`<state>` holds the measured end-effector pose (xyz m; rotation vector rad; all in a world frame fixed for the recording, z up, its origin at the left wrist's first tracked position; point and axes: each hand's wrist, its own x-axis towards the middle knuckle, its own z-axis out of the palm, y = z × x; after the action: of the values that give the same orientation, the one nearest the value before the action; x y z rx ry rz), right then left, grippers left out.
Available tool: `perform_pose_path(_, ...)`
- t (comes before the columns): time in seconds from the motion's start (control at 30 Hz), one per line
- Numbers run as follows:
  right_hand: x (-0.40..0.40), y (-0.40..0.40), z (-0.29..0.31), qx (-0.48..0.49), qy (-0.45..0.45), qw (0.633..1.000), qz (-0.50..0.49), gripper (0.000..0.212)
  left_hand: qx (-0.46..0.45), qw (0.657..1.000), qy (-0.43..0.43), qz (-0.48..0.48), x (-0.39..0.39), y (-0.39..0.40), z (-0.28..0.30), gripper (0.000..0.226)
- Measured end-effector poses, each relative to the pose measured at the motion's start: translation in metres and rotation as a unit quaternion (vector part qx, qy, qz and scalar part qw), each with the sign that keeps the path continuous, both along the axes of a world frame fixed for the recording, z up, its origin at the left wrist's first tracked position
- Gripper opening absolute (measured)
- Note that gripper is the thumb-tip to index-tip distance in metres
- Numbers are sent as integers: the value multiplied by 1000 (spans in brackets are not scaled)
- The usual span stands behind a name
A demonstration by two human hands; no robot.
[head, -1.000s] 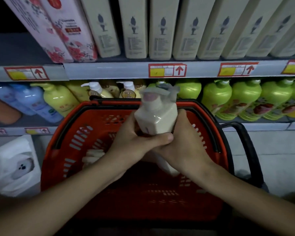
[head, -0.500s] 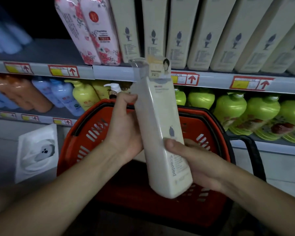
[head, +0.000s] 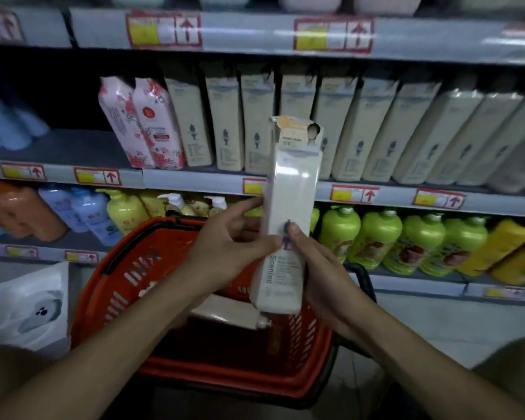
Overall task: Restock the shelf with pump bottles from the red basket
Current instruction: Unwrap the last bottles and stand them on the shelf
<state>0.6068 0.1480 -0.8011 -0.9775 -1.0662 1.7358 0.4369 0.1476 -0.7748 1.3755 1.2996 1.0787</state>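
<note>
I hold a tall cream pump bottle point(head: 288, 207) upright over the red basket point(head: 128, 277), its pump capped by a card tag. My left hand point(head: 228, 247) grips its left side at mid height. My right hand point(head: 312, 268) clasps its lower right side, thumb on the front label. The bottle's top reaches the middle shelf point(head: 194, 180), where a row of matching cream bottles point(head: 373, 131) stands. More cream bottles point(head: 225, 310) lie in the basket beneath my hands.
Two pink floral bottles point(head: 143, 125) stand left of the cream row, with bare shelf further left. Green pump bottles point(head: 406, 241) and yellow ones point(head: 122, 210) fill the lower shelf. A white box point(head: 28, 307) sits left of the basket. The basket's black handle point(head: 364, 283) hangs right.
The bottle has risen out of the basket and turned upright in front of the middle shelf. My view has tilted upward, showing a higher shelf edge.
</note>
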Motion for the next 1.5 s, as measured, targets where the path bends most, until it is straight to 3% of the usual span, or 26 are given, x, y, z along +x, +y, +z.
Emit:
perform_pose_path(0.2,34,-16,86,115,-37,990,-76,64,66,994,-55,-67,24,-4,87,74)
perform_pose_path(0.3,68,-22,146,182,-72,975,-105,56,117,985,-80,-94,54,-5,142,76)
perform_pose_path(0.4,100,-24,205,252,-106,954,-123,40,172,976,-90,-98,89,0,186,60)
perform_pose_path(0.57,147,-21,261,291,-145,933,-154,30,226,964,-89,-112,143,25,227,59)
perform_pose_path(0.73,189,2,264,294,-185,917,-199,29,257,959,-27,-117,189,67,226,72)
perform_pose_path(1.0,232,91,268,393,-257,845,-255,34,291,954,-2,-76,245,151,238,76)
perform_pose_path(1.23,243,179,297,475,-288,794,-248,48,313,945,-98,4,266,207,255,64)
perform_pose_path(1.37,247,205,289,452,-276,818,-222,49,312,948,-62,28,270,230,250,66)
perform_pose_path(1.5,251,214,283,430,-232,834,-257,36,312,950,7,5,280,245,256,67)
